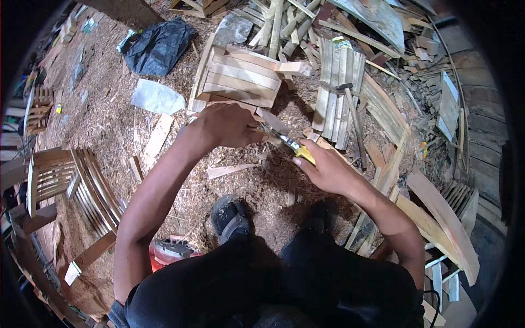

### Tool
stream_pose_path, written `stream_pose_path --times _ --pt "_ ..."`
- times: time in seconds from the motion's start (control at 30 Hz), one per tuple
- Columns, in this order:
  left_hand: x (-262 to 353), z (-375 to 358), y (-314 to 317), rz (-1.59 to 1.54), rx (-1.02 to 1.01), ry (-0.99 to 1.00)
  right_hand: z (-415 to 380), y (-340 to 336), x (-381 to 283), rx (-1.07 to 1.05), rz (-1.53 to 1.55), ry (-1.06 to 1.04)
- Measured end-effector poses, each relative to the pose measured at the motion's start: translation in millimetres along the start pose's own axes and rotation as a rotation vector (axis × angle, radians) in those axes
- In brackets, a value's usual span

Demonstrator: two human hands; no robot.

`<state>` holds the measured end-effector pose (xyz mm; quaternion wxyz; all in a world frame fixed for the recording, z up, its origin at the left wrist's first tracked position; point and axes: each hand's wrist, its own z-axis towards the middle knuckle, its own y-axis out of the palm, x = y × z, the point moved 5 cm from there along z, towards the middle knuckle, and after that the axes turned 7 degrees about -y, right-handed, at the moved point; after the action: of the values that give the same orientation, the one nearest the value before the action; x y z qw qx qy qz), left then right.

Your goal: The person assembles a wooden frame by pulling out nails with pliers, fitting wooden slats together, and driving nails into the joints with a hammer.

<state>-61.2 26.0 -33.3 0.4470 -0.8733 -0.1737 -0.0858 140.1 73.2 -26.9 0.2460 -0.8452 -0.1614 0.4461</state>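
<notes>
My right hand (pixel 328 167) is wrapped round the yellow handle of a tool (pixel 302 151) with a metal front end, which points up and left toward my other hand. My left hand (pixel 227 126) is closed, its fingers bent down near a small light wooden piece (pixel 269 138); whether it grips that piece is too small to tell. A flat greyish piece (pixel 272 121) lies just above the tool's tip. Beyond my hands stands a slatted wooden seat-like frame (pixel 240 76).
Wood shavings cover the ground. A hammer (pixel 350 101) lies on stacked slats (pixel 331 93) at the right. Curved slatted frames (pixel 93 186) stand at the left, a black plastic bag (pixel 158 46) lies at the upper left, and a red object (pixel 169 251) sits by my left leg.
</notes>
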Motion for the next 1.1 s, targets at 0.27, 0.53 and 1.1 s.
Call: stream_pose_path --times 0.27,0.53,1.1 --pt "-6.1 -7.7 4.0 -0.076 0.190 0.040 -6.8 -5.4 12.7 0.111 0.082 -0.093" --pt "-5.5 -4.2 6.6 -0.030 0.026 0.039 -2.6 -22.3 11.8 -0.017 -0.060 -0.141" --pt "-1.5 -7.3 -1.3 0.002 -0.078 -0.096 2.7 -30.8 -19.8 -0.048 -0.311 -0.035"
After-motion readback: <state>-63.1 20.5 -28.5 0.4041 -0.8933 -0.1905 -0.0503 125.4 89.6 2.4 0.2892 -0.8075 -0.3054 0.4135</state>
